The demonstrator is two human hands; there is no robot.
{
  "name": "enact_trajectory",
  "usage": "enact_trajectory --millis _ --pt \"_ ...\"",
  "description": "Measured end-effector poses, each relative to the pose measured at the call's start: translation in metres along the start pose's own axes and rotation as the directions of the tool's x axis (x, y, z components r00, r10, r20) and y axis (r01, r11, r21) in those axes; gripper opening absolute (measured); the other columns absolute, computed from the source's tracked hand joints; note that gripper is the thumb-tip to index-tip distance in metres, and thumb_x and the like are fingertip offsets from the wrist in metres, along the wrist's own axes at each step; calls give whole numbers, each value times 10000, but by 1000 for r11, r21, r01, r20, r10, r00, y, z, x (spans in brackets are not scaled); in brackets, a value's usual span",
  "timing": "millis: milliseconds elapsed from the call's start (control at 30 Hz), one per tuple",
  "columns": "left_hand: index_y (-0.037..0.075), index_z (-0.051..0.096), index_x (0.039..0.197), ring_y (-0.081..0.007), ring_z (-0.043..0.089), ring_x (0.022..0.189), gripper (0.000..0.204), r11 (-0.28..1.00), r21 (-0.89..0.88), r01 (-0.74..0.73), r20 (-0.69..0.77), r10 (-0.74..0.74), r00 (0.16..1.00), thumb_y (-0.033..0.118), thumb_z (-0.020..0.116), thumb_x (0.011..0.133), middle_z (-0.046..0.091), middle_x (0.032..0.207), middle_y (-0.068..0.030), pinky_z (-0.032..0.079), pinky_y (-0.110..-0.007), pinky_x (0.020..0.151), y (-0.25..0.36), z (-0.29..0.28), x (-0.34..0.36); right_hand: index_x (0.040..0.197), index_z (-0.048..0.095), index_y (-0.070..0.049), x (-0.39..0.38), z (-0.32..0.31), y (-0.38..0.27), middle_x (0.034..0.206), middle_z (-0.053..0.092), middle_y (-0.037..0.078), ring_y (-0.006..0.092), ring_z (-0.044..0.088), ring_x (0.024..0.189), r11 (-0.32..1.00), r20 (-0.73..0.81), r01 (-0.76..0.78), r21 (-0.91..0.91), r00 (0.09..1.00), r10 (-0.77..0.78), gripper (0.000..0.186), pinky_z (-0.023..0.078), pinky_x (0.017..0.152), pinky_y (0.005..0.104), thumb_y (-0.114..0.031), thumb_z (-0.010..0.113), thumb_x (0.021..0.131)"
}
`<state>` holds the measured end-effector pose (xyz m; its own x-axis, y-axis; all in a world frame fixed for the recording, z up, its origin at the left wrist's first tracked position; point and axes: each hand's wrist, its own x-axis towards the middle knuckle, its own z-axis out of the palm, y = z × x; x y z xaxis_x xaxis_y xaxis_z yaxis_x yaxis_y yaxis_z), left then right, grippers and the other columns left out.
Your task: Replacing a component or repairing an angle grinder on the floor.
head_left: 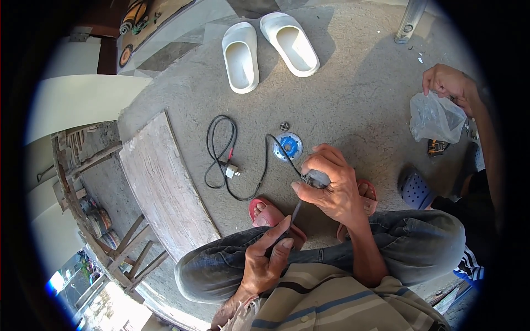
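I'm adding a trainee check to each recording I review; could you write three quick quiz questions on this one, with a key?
1. Multiple choice: which hand of the person wearing the camera grips the lower end of the thin-shafted tool? A) left B) right C) neither
2. True or false: the white slippers are on someone's feet.
3. Short answer: what does the co-worker's hand, at the right of the picture, hold?

Key:
1. A: the left hand grips it, while the right hand holds a grey part.
2. False: the white slippers stand unworn on the floor.
3. A clear plastic bag.
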<state>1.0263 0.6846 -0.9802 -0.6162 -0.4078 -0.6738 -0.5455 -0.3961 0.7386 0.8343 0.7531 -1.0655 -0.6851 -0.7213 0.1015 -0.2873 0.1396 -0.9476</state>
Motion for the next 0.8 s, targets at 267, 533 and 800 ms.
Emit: enact_trajectory --millis 267,533,800 --pt "2 511 1369 -28 464 671 392 998 50 -22 11 22 1000 107 546 992 626 830 2 396 -186 621 11 4 2 841 574 -44 1 -6 0 841 586 93 302 564 842 998 -55 29 63 998 -25 298 464 760 409 -138 794 662" --pt "27 540 1189 -91 398 408 319 953 -303 -10 -164 -41 986 217 505 935 498 622 -29 274 -217 360 56 -49 28 938 639 -25 17 -34 14 948 627 105 203 635 808 932 -42 -235 276 966 256 256 511 554 310 -180 779 789" --pt "17 482 1310 -118 552 714 462 970 221 -97 15 96 995 126 632 887 592 888 -55 417 -257 550 79 21 181 929 649 -49 10 -34 29 923 630 127 326 612 933 979 -82 -152 138 983 164 231 492 774 418 -234 723 811"
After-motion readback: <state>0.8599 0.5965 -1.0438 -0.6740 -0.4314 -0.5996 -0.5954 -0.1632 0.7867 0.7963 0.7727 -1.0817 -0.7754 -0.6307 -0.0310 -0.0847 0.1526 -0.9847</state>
